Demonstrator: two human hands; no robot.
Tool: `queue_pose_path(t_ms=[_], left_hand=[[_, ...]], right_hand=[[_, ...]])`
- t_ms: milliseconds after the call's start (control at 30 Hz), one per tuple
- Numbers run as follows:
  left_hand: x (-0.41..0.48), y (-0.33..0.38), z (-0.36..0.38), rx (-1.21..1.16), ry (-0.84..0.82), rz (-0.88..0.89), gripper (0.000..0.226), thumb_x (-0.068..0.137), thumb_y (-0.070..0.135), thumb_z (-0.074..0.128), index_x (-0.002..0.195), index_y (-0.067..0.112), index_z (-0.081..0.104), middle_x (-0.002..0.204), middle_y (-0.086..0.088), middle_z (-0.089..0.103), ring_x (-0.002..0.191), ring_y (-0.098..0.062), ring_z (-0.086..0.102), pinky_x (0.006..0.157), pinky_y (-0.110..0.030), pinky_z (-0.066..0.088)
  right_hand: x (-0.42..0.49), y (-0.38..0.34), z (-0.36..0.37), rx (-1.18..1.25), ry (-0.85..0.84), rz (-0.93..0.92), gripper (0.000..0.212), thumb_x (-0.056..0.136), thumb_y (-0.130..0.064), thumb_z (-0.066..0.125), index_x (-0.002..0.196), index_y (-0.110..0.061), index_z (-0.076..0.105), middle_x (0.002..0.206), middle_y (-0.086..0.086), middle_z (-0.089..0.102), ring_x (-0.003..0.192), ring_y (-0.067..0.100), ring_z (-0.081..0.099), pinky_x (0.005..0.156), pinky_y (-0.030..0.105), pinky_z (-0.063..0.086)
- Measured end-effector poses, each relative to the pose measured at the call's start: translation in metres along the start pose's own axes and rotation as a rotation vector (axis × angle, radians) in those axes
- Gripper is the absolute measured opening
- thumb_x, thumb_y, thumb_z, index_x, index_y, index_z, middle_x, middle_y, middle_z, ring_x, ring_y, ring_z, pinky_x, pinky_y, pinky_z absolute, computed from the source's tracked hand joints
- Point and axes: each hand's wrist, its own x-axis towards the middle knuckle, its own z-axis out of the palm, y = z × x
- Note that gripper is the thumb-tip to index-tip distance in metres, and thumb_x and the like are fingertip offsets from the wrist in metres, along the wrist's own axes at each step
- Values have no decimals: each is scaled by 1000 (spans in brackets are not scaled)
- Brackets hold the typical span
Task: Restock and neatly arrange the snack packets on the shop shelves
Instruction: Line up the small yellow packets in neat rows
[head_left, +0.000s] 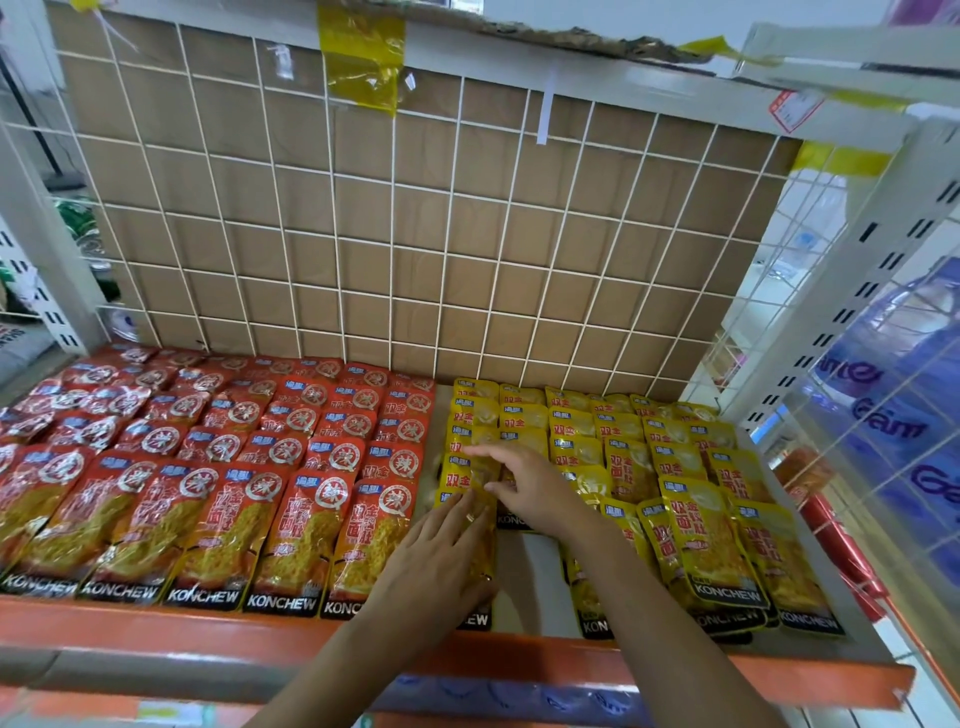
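**Head view.** A shop shelf whose orange front rail (156, 629) serves as the reference for all positions.

Behind the rail, on its left and middle stretch, red snack packets (208, 493) lie flat in overlapping rows. These rows run back to the white wire grid (363, 234), which is backed with brown cardboard. The front row shows the black "KONCHEW" band just behind the rail.

On the right stretch, yellow snack packets (696, 540) lie in similar overlapping rows. Between two of the yellow columns, just behind the rail, a bare white patch of shelf (535, 571) shows.

The left hand (441, 551) reaches in over the rail and lies palm down on the front yellow packet (487, 556) of the column beside the red block. Its fingers are straight and held close together, pressing the packet flat. One of them carries a ring (470, 517).

The right hand (524, 488) is farther back from the rail, over the next yellow packets of the same column. Its fingers are loosely spread, and the forefinger stretches out to the left. The lower fingertips are blurred, but they appear to touch the packet top rather than nip it.

At the rail's right end, blue printed packs (909, 441) stand beyond a wire side panel.
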Motion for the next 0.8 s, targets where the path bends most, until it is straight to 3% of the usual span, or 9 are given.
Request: queue_pose_path(t_ms=[167,300,433,500,600,700,800], left_hand=[[-1,0,-4,5,-45,-6,67,75,60,30,115,20,65,119,1,64,106,-15,63,79,-27,53],[2,-1,-8,-5,-71,-6,63,79,58,31,121,21,60,124,1,62,111,-15,60,83,-26,52],[9,1,-10,8,-128,-24,62,79,57,32,121,22,61,128,0,59,115,-15,58,91,-25,45],[12,4,-14,16,-69,-24,62,79,57,33,122,22,60,133,0,54,117,-16,56,94,-27,39],[18,4,-12,29,0,11,62,90,50,34,143,18,31,146,4,11,139,-17,23,109,-32,14],[25,5,-14,26,-26,-39,67,87,52,28,144,16,32,150,-3,14,139,-25,28,109,-36,14],[32,-1,-7,20,-138,-55,68,96,50,27,149,18,0,157,-4,-6,144,-22,-7,115,-37,-7]], right_hand=[[2,1,2,40,48,0,44,91,-13,54,133,-25,48,139,-4,47,129,9,39,106,25,33],[10,3,0,-18,88,43,46,94,-15,50,139,-20,40,144,-2,41,134,13,34,108,25,27],[13,4,-1,-33,49,80,51,93,-19,51,141,-23,36,144,-2,41,130,14,39,104,26,32],[13,5,-1,-25,40,77,51,93,-19,52,141,-24,36,141,-2,45,126,14,44,101,26,35],[12,6,-2,-6,43,77,50,93,-18,52,140,-24,37,139,-2,47,124,14,45,99,24,36],[14,7,-5,-16,73,97,46,95,-16,48,139,-23,39,141,-1,45,127,16,43,100,26,36],[21,10,-9,-59,89,121,42,95,-14,48,136,-19,44,138,0,47,127,17,42,103,30,34]])
